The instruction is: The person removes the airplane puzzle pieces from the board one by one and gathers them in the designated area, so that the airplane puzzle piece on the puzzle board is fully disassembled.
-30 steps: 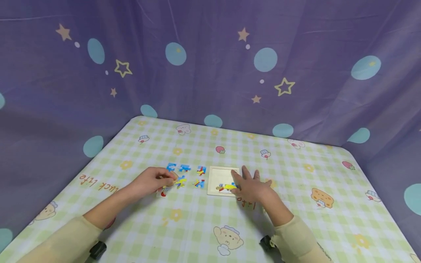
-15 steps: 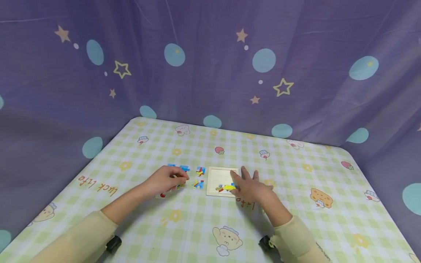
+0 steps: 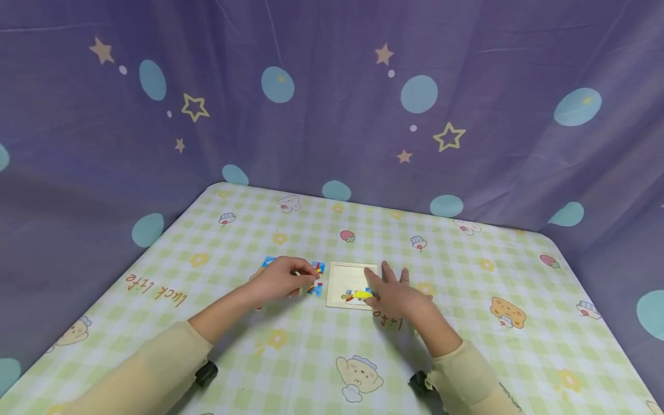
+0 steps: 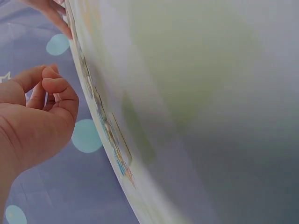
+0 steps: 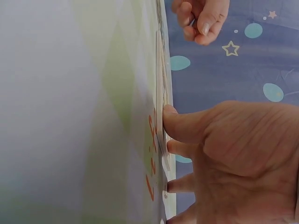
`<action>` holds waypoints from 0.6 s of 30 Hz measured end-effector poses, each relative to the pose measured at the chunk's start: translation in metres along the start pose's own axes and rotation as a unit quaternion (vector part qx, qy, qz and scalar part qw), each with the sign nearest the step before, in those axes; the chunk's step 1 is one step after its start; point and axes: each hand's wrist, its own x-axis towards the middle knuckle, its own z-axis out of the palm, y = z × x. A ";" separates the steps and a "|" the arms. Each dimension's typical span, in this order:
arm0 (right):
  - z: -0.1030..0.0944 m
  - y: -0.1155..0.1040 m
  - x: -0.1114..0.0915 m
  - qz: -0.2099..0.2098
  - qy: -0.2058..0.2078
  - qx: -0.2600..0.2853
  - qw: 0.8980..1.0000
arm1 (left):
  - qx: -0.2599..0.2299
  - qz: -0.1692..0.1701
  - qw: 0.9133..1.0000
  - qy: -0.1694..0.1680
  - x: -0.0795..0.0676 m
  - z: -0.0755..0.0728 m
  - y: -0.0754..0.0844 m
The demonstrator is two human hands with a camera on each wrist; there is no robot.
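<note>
My left hand (image 3: 280,280) hangs over the loose jigsaw pieces left of the tray, fingers curled and fingertips drawn together. Nothing shows between these fingertips in the left wrist view. Just past them lie a blue piece with red and yellow (image 3: 320,267) and another piece (image 3: 315,289) nearer me. A blue piece (image 3: 268,261) peeks out behind the hand, which hides others. My right hand (image 3: 398,297) rests on the right side of the square wooden puzzle tray (image 3: 339,274), fingers spread. Joined yellow, red and blue pieces (image 3: 358,295) lie along the tray's near edge, partly under that hand.
A checked cloth (image 3: 425,357) with printed cartoons covers the table. A purple curtain (image 3: 332,132) with stars and dots stands behind it and at both sides. Black wrist devices (image 3: 206,373) sit under the sleeves.
My left hand has moved right across the loose pieces, from the leftmost ones to beside the tray. My right hand and the tray have stayed in place.
</note>
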 end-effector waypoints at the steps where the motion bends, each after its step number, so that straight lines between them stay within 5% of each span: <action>1: 0.000 0.000 0.000 0.000 0.000 0.000 1.000 | -0.001 0.003 1.000 -0.002 0.001 0.001 0.001; 18: 0.001 0.000 0.005 0.011 0.000 -0.008 1.000 | -0.009 0.025 0.999 -0.021 0.024 0.031 0.015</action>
